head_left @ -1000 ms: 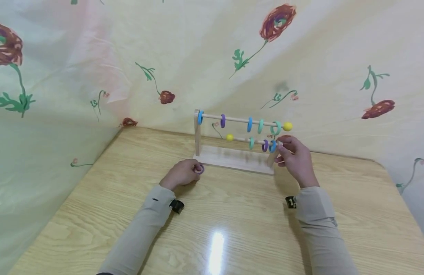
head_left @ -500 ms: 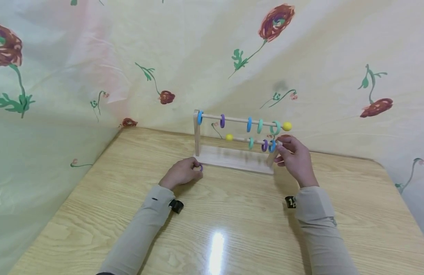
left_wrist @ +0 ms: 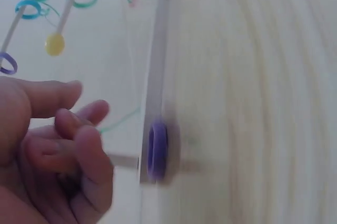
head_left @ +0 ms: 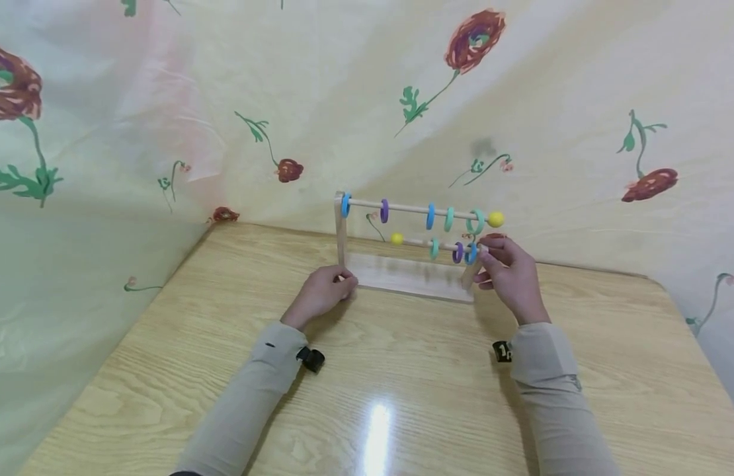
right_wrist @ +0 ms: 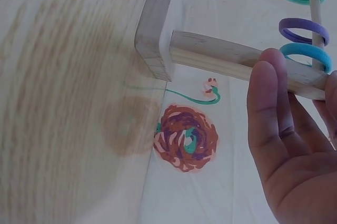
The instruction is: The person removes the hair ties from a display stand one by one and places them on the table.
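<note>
A wooden ring stand [head_left: 403,273] with two horizontal rods stands towards the table's back. Blue, purple and mint-green rings hang on both rods, among them a purple ring [head_left: 385,211]. My right hand [head_left: 512,277] grips the top of the short right post [right_wrist: 226,58], thumb and fingers on either side. Beside the left front corner of the base is my left hand [head_left: 322,294], fingers loosely bent and holding nothing. In the left wrist view a loose purple ring [left_wrist: 158,150] stands on edge by the base, apart from the fingers; the hand hides it in the head view.
Yellow balls cap the rods: one upper ball [head_left: 496,219] on the right, one lower ball [head_left: 397,238] on the left. A flowered cloth [head_left: 319,99] hangs close behind the stand. Light wood tabletop [head_left: 414,370] extends in front of it.
My left hand has let go of the purple ring and shifted slightly up and to the right, towards the base's corner. The right hand keeps its hold on the post.
</note>
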`<state>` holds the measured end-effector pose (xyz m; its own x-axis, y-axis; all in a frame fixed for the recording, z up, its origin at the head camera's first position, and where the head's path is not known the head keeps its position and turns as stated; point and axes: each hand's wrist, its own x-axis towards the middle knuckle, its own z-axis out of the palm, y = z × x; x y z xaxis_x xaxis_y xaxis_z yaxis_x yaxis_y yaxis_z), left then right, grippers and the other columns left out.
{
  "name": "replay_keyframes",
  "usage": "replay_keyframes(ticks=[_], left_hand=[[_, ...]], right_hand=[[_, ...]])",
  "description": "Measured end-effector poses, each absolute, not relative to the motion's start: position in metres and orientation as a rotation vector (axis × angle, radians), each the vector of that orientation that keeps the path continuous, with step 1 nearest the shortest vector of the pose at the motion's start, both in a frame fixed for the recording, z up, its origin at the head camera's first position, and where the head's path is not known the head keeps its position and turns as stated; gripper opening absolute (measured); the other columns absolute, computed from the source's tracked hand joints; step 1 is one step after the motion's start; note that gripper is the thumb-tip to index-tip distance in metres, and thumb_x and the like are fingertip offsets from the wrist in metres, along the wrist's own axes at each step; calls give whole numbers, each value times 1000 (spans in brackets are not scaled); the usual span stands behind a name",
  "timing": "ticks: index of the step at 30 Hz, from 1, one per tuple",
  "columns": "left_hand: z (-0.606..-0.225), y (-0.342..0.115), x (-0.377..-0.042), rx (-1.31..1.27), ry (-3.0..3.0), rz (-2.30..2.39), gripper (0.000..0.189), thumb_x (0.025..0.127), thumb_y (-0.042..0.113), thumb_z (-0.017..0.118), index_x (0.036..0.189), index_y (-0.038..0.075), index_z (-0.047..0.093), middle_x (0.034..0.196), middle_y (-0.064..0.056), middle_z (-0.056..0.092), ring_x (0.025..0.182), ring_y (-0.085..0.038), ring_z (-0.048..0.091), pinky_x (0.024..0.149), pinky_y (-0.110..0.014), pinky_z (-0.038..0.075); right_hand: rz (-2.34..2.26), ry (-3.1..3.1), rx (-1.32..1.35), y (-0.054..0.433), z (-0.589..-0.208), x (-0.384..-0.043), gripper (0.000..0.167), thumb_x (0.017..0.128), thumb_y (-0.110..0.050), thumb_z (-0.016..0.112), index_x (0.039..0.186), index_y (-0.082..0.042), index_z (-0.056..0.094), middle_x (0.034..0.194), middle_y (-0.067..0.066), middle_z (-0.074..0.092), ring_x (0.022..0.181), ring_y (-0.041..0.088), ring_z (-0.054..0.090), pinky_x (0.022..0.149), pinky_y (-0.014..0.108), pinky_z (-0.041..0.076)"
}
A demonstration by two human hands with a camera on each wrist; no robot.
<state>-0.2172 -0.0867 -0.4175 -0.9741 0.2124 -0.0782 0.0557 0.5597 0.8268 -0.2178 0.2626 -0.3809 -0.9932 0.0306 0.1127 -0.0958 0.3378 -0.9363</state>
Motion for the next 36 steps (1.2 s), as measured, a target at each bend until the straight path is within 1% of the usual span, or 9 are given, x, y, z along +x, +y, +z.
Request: replay_keyframes(ticks=[4, 7, 10, 14, 16, 22, 26, 33, 36], left_hand=[[-415, -70, -217, 259, 2519, 1576, 23, 103, 22, 61, 112, 4, 73, 75, -14, 61, 56, -12, 47, 48, -25, 38], [-414, -50, -219, 328, 2507, 1621, 26, 104, 21, 59, 118, 3, 72, 83, -16, 65, 63, -13, 52, 53, -24, 43], [-414, -26, -220, 391, 2480, 1673, 28, 106, 18, 56, 125, 3, 69, 88, -23, 67, 67, -21, 57, 54, -23, 42], [-419, 7, -222, 389, 2327, 1804, 33, 107, 17, 53, 135, 2, 62, 82, -30, 64, 68, -33, 57, 51, -23, 35], [-422, 21, -223, 348, 2238, 1885, 35, 107, 17, 53, 138, 2, 60, 82, -30, 64, 70, -35, 58, 55, -22, 39], [-425, 50, -225, 291, 2112, 2079, 30, 104, 20, 61, 126, 1, 69, 86, -28, 65, 78, -35, 61, 73, -32, 50], [-426, 55, -225, 278, 2109, 2086, 25, 102, 22, 65, 115, 2, 73, 91, -26, 67, 79, -28, 62, 72, -34, 51], [-427, 61, -230, 271, 2082, 2132, 31, 101, 18, 66, 126, 1, 68, 86, -22, 66, 80, -34, 62, 64, -27, 45], [-427, 63, -232, 262, 2067, 2145, 30, 100, 18, 67, 125, 1, 68, 89, -24, 67, 78, -26, 63, 63, -26, 44]], right_hand=[[1775, -2450, 58, 264, -384, -218, 35, 106, -14, 54, 137, 2, 53, 135, 25, 58, 70, 23, 71, 63, 32, 62], [1790, -2440, 55, 264, -384, -220, 34, 106, -14, 55, 136, 1, 54, 134, 25, 58, 69, 22, 70, 64, 33, 62], [1791, -2443, 50, 265, -384, -222, 34, 106, -14, 55, 137, 1, 54, 134, 25, 58, 69, 22, 70, 65, 34, 62], [1795, -2448, 46, 265, -384, -222, 35, 106, -13, 55, 137, 1, 54, 132, 26, 58, 69, 22, 70, 65, 34, 62], [1798, -2452, 42, 265, -385, -222, 34, 106, -13, 55, 137, 1, 54, 132, 25, 59, 69, 22, 70, 65, 34, 62], [1781, -2460, 50, 265, -384, -222, 33, 106, -12, 55, 136, 1, 54, 131, 25, 59, 69, 23, 70, 65, 35, 62], [1774, -2466, 52, 263, -384, -223, 34, 106, -11, 55, 136, 2, 54, 131, 26, 59, 69, 23, 71, 64, 34, 62], [1776, -2452, 66, 261, -383, -225, 36, 106, -14, 54, 138, 3, 52, 130, 27, 59, 69, 24, 71, 65, 35, 62], [1787, -2445, 57, 261, -384, -225, 37, 106, -14, 54, 138, 3, 51, 131, 27, 59, 69, 24, 72, 65, 35, 62]])
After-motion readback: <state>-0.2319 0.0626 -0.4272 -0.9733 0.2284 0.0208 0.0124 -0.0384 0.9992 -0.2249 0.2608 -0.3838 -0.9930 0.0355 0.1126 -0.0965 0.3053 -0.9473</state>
